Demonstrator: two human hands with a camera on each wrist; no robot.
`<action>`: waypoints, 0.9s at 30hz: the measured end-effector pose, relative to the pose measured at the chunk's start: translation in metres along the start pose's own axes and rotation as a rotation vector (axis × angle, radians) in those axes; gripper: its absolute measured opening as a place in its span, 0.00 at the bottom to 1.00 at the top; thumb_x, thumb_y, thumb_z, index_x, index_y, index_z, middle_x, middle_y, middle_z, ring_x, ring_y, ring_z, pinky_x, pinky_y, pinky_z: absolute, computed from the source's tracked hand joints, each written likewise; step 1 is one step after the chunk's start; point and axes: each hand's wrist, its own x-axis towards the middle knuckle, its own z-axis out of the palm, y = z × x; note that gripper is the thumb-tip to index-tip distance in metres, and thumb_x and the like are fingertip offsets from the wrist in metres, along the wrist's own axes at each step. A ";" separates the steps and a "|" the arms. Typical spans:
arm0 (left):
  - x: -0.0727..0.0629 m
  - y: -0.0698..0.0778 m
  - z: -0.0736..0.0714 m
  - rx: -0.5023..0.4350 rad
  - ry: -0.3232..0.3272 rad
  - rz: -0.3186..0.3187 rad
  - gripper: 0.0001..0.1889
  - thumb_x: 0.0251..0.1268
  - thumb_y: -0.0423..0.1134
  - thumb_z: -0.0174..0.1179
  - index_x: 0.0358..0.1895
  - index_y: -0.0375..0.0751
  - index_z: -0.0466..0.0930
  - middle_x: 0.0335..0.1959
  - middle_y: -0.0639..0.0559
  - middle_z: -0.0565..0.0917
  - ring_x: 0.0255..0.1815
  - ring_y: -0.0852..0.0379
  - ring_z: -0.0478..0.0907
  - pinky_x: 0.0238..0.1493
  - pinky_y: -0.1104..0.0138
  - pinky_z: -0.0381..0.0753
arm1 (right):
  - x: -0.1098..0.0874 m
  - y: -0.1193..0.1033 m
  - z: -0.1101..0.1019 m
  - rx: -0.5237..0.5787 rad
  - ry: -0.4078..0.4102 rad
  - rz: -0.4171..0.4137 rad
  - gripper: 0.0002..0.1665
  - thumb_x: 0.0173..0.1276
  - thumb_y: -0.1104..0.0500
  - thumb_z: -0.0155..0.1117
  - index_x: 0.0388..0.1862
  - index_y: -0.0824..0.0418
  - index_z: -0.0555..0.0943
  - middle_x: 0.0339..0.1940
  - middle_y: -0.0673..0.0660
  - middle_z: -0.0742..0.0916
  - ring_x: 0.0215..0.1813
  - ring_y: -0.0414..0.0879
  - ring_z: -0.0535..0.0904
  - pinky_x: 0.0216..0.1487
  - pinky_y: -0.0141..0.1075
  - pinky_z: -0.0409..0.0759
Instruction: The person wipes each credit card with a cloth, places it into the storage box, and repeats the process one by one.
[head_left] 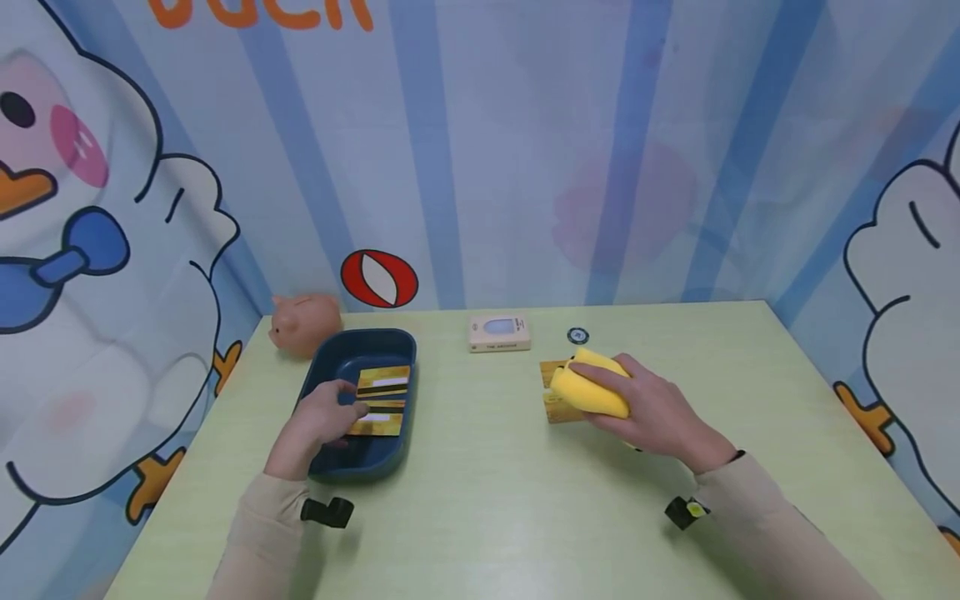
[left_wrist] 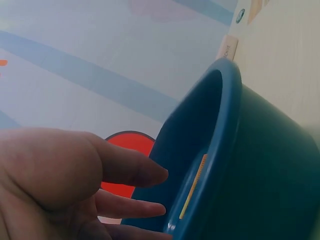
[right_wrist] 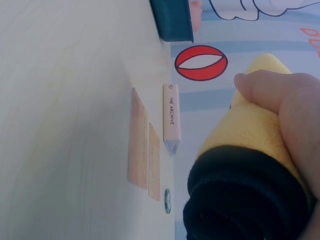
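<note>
My left hand (head_left: 326,417) reaches over the near left side of a dark blue tray (head_left: 360,471), fingers spread and holding nothing. Two gold cards (head_left: 383,381) with black stripes lie inside the tray, the nearer one right at the fingertips. The left wrist view has the loose fingers (left_wrist: 135,170) just over the tray's rim (left_wrist: 231,85). In my right hand (head_left: 660,408) is a soft yellow plush thing (head_left: 592,385), gripped above the table; black fuzzy bands (right_wrist: 245,185) show on its underside. Two more gold cards (right_wrist: 138,145) lie on the table, partly hidden by it in the head view.
A pink piggy bank (head_left: 306,325) stands behind the tray at the left. Toward the table's back edge lie a small pale box (head_left: 499,333) and a dark round chip (head_left: 577,335). A striped cloth backdrop (head_left: 510,150) rises behind the table.
</note>
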 end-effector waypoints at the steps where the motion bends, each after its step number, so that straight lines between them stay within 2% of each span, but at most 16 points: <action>1: 0.001 -0.001 0.000 0.002 0.005 -0.003 0.31 0.77 0.40 0.58 0.75 0.26 0.64 0.63 0.25 0.75 0.51 0.37 0.83 0.35 0.58 0.90 | 0.000 0.000 0.000 0.000 0.001 0.002 0.42 0.66 0.48 0.78 0.78 0.39 0.73 0.50 0.57 0.79 0.26 0.38 0.70 0.24 0.33 0.72; 5: 0.002 -0.001 0.001 0.034 0.020 0.004 0.30 0.76 0.40 0.60 0.73 0.26 0.66 0.56 0.28 0.78 0.45 0.41 0.84 0.37 0.56 0.89 | -0.001 0.002 -0.001 -0.005 0.005 0.008 0.42 0.67 0.48 0.78 0.78 0.39 0.73 0.49 0.57 0.79 0.28 0.39 0.70 0.25 0.34 0.72; 7: 0.001 0.000 0.002 0.076 0.045 0.034 0.29 0.75 0.41 0.60 0.72 0.26 0.69 0.54 0.30 0.80 0.43 0.43 0.82 0.39 0.55 0.88 | -0.001 0.002 -0.001 -0.005 0.006 0.009 0.42 0.66 0.49 0.78 0.78 0.40 0.73 0.49 0.57 0.79 0.29 0.40 0.70 0.25 0.34 0.72; 11: -0.003 0.009 0.006 0.114 0.147 0.156 0.26 0.76 0.42 0.59 0.69 0.28 0.73 0.56 0.31 0.83 0.49 0.40 0.82 0.50 0.50 0.83 | -0.001 0.001 -0.003 0.006 0.018 0.013 0.42 0.65 0.49 0.79 0.78 0.41 0.73 0.48 0.57 0.78 0.31 0.41 0.71 0.26 0.35 0.72; 15: -0.010 0.026 0.019 -0.003 0.220 0.304 0.22 0.79 0.41 0.58 0.69 0.35 0.76 0.63 0.34 0.83 0.57 0.39 0.83 0.56 0.47 0.85 | -0.002 0.002 -0.005 0.014 0.035 0.018 0.43 0.65 0.50 0.80 0.77 0.42 0.73 0.45 0.56 0.77 0.33 0.42 0.71 0.28 0.35 0.73; 18: -0.015 0.042 0.034 -0.089 0.223 0.421 0.19 0.79 0.39 0.59 0.67 0.40 0.78 0.61 0.39 0.85 0.55 0.42 0.86 0.53 0.50 0.88 | -0.002 0.003 -0.005 0.020 0.041 0.023 0.43 0.65 0.50 0.80 0.77 0.42 0.73 0.45 0.56 0.77 0.33 0.43 0.71 0.28 0.36 0.73; 21: -0.017 0.056 0.053 -0.124 0.197 0.519 0.18 0.77 0.38 0.61 0.65 0.41 0.81 0.58 0.43 0.87 0.52 0.45 0.87 0.52 0.53 0.89 | -0.002 0.004 -0.006 0.025 0.045 0.021 0.43 0.65 0.50 0.80 0.78 0.42 0.73 0.45 0.56 0.77 0.34 0.43 0.71 0.29 0.36 0.73; 24: -0.014 0.066 0.072 -0.137 0.157 0.563 0.17 0.75 0.36 0.63 0.64 0.42 0.82 0.56 0.45 0.88 0.52 0.47 0.87 0.52 0.55 0.88 | -0.002 0.004 -0.007 0.027 0.052 0.014 0.43 0.65 0.50 0.79 0.78 0.42 0.73 0.46 0.57 0.78 0.34 0.43 0.71 0.29 0.37 0.73; 27: -0.009 0.074 0.091 -0.149 0.115 0.572 0.17 0.74 0.36 0.65 0.63 0.42 0.82 0.56 0.45 0.88 0.51 0.48 0.87 0.52 0.56 0.88 | -0.002 0.005 -0.008 0.027 0.058 0.011 0.43 0.65 0.50 0.79 0.78 0.42 0.73 0.48 0.58 0.78 0.34 0.43 0.71 0.29 0.37 0.73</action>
